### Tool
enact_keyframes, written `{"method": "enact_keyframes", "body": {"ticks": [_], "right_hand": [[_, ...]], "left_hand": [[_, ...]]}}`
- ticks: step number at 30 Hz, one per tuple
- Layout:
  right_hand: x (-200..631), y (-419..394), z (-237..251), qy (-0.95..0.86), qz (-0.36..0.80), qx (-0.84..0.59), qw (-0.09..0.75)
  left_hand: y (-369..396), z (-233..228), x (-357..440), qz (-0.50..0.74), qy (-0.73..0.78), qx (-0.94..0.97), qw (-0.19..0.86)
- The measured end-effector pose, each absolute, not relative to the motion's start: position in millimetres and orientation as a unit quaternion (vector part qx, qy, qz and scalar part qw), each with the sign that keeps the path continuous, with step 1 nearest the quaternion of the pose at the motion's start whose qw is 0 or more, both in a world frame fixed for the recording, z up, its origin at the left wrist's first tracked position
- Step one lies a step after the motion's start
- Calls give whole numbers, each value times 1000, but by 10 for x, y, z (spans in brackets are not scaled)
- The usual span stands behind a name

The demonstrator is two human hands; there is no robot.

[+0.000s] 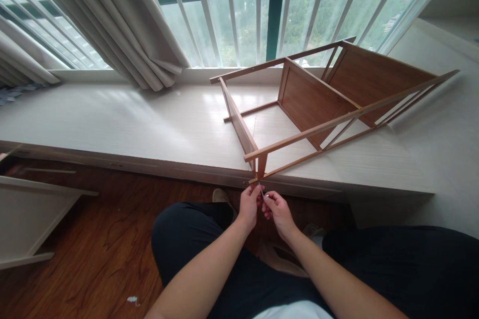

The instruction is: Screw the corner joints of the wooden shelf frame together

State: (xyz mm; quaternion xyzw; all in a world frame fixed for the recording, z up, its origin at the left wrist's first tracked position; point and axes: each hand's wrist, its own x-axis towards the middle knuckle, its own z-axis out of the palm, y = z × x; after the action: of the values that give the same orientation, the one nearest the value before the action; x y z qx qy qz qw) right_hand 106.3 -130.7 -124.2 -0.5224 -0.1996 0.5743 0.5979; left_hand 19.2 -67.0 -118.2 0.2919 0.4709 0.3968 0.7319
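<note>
Both hands meet at the near corner of the wooden rack (299,104) lying on the bench (130,129). The left hand (250,205) pinches that corner. The right hand (277,210) pinches a tiny metal tool (262,192). No writing shows.

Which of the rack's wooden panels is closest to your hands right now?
The narrow end panel at the rack's left end; its corner meets both hands. The two broader panels sit farther right, toward the window.

Both forearms reach forward and meet at the middle. The left hand (249,205) is curled, its fingertips pinched together. The right hand (279,213) is just beside it, fingertips pinched and touching the left fingers.
</note>
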Motion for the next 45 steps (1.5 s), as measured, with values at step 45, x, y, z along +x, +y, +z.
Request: {"method": "enact_keyframes", "body": {"ticks": [45], "right_hand": [[1100,-1271,-1167,-33,720,-389,574]], "left_hand": [[-687,-1100,219,376,461,267,758]]}}
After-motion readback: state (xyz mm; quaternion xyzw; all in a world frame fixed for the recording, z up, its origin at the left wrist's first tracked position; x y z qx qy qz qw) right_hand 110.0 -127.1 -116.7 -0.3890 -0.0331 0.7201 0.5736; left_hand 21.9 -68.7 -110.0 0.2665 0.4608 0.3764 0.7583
